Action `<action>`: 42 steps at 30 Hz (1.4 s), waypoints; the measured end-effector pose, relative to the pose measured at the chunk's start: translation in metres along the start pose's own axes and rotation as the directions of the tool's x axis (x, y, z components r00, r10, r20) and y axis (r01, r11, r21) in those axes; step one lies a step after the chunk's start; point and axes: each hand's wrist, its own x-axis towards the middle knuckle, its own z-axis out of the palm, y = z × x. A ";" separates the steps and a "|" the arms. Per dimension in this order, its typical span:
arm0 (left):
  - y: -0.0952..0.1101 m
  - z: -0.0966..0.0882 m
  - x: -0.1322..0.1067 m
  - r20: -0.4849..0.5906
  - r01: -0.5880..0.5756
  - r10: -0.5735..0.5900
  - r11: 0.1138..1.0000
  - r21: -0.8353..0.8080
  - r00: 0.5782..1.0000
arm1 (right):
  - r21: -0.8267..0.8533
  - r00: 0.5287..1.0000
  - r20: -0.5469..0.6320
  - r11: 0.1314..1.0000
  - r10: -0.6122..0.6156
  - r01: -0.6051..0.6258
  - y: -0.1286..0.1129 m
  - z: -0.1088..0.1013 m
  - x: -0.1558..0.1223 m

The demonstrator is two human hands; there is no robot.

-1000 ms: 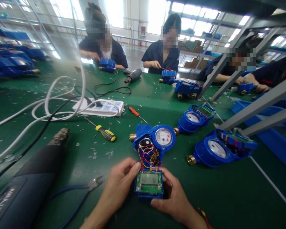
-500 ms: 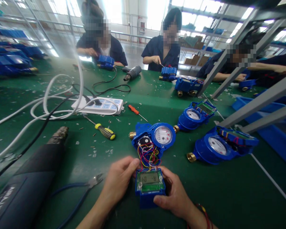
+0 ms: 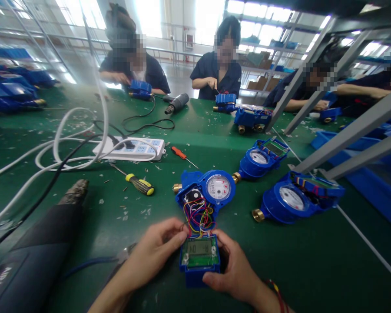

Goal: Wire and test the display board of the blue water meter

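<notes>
My right hand grips the right side of a blue display module with a green circuit board and a small LCD screen, thumb at its front edge. The fingers of my left hand are closed at the module's upper left corner, beside the wires; what they pinch is hidden. Several coloured wires run from the module into the open housing of a blue water meter. Its round dial faces up, and a brass fitting sticks out on the left.
Two more blue meters lie to the right, near grey metal posts. Leftward are a heat gun, partly covered pliers, a yellow-black screwdriver, an orange screwdriver and a power strip. Co-workers sit opposite.
The view has shifted slightly, so most things sit a little further left and lower. My left forearm now covers more of the pliers. My right hand keeps its grip on the display module.
</notes>
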 end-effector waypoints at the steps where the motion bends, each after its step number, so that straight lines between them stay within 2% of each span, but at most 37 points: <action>1: -0.001 0.001 0.000 -0.013 0.011 -0.011 1.000 -0.008 1.000 | -0.019 1.000 -0.006 1.000 -0.008 0.008 0.002 0.000 -0.001; 6: -0.011 0.008 0.004 -0.115 0.063 -0.067 0.997 -0.036 0.991 | -0.122 1.000 -0.015 0.992 -0.025 0.023 0.008 0.000 -0.003; 10: -0.015 0.013 0.008 -0.111 0.053 -0.064 0.993 -0.101 0.992 | -0.201 0.999 -0.046 0.979 0.010 -0.019 0.009 0.000 -0.004; 17: -0.014 0.021 0.009 0.030 0.019 -0.012 0.965 -0.262 0.999 | -0.081 0.999 -0.034 0.996 0.020 -0.023 0.009 -0.003 -0.004; 23: -0.019 0.016 0.005 -0.023 -0.002 -0.003 0.970 -0.244 1.000 | -0.009 1.000 -0.001 1.000 0.009 -0.009 0.005 -0.004 -0.001; 30: -0.010 0.019 0.001 -0.046 -0.043 0.034 0.975 -0.218 0.998 | 0.007 0.999 -0.030 1.000 -0.016 0.016 0.009 -0.004 0.000; 34: -0.011 0.031 0.002 -0.147 -0.046 0.027 0.991 -0.126 0.989 | -0.137 0.994 -0.102 0.990 -0.034 0.020 0.013 -0.001 -0.001; 37: -0.017 0.040 0.004 -0.259 -0.013 0.016 1.000 0.012 0.966 | -0.201 0.992 -0.096 0.977 -0.087 0.067 0.010 0.003 -0.001; 40: -0.024 0.044 0.008 -0.386 0.053 0.012 0.986 0.158 0.922 | -0.189 0.990 -0.086 0.977 -0.114 0.096 0.007 0.005 0.003; 42: -0.031 0.046 0.012 -0.487 0.027 0.072 0.981 0.192 0.870 | -0.232 0.989 -0.121 0.972 -0.079 0.049 0.007 0.004 0.006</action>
